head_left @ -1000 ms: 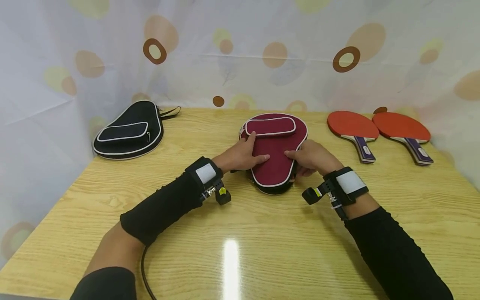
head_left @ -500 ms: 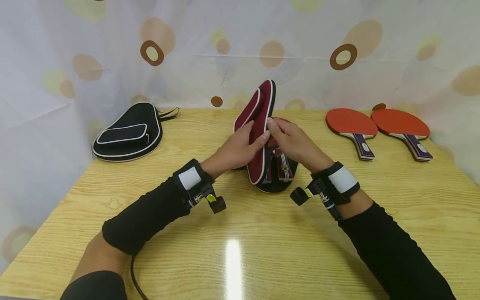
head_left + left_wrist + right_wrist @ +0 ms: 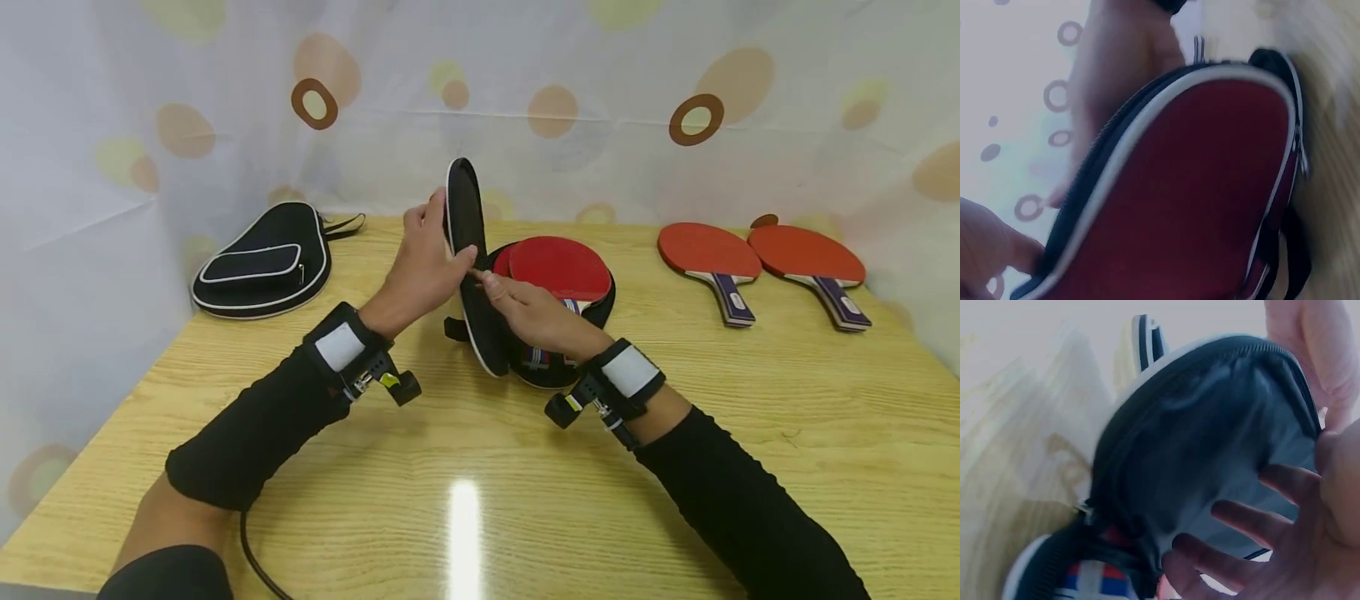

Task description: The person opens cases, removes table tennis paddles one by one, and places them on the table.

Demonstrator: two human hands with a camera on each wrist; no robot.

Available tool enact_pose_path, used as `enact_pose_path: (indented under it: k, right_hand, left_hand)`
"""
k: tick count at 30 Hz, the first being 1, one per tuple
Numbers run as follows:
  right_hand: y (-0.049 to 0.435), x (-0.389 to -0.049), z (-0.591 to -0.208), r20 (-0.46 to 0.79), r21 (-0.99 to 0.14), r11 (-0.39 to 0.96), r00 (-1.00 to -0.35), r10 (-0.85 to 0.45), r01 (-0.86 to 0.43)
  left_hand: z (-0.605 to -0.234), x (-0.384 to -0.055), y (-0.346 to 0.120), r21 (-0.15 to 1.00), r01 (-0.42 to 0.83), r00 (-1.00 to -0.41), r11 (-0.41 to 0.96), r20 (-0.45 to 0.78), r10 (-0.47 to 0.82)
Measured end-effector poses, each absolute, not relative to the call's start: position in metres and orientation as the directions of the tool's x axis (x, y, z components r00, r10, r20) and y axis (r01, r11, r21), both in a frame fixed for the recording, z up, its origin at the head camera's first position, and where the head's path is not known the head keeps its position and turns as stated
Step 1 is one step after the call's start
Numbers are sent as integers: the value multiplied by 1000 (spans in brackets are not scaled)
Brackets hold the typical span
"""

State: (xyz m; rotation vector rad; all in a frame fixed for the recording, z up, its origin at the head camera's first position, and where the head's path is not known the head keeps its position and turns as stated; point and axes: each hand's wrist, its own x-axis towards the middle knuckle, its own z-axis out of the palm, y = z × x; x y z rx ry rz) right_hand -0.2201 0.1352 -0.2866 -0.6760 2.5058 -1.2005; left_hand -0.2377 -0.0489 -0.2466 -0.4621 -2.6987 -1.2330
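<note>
The maroon table tennis paddle case (image 3: 1204, 181) lies unzipped on the table, its lid (image 3: 464, 208) raised nearly upright with the black lining facing right. My left hand (image 3: 426, 258) grips the lid's edge, the thumb at the rim and fingers on the outer side. My right hand (image 3: 536, 315) is at the lid's inner side, close to my left thumb. In the right wrist view its fingers (image 3: 1241, 525) spread loosely before the lining (image 3: 1204, 444). Red paddles (image 3: 564, 265) with striped handles lie in the case's lower half, partly hidden by my right hand.
A black paddle case (image 3: 262, 262) with white piping and a strap lies at the back left. Two red paddles (image 3: 708, 250) with purple handles lie at the back right. A patterned curtain (image 3: 480, 108) rises behind the wooden table (image 3: 375, 500).
The case was closed under both hands. Its lid has swung up and left, uncovering the red paddles. My left hand has moved left with the lid; my right hand has shifted left to its inner side.
</note>
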Motion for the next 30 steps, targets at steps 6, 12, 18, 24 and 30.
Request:
enact_pose_path:
  k: [6,12,18,24,30]
  right_hand:
    - [124,-219,-300,-26,-675,590,-784,-621,-444]
    - [121,-219,-306,-19,-614,589,-737,-676,-525]
    - [117,-218,-307,-63,-546,621,-711,-700,-563]
    - [114,-216,-308,-126,-470,675,-714,-689,-569]
    - [114,-216,-310,-143,-462,683,-713,-686,-565]
  left_hand:
    - [-250,-245,-70,623,311,-949,718,245,199]
    - [-256,-259,-88,474,169,-985,864,50,166]
    - [-274,-268,-93,220,147,-971,964,-153,183]
    - [-287,-271,-82,133,280,-873,951,-377,310]
    - [-292,-270,-71,77,357,-811,931,-469,350]
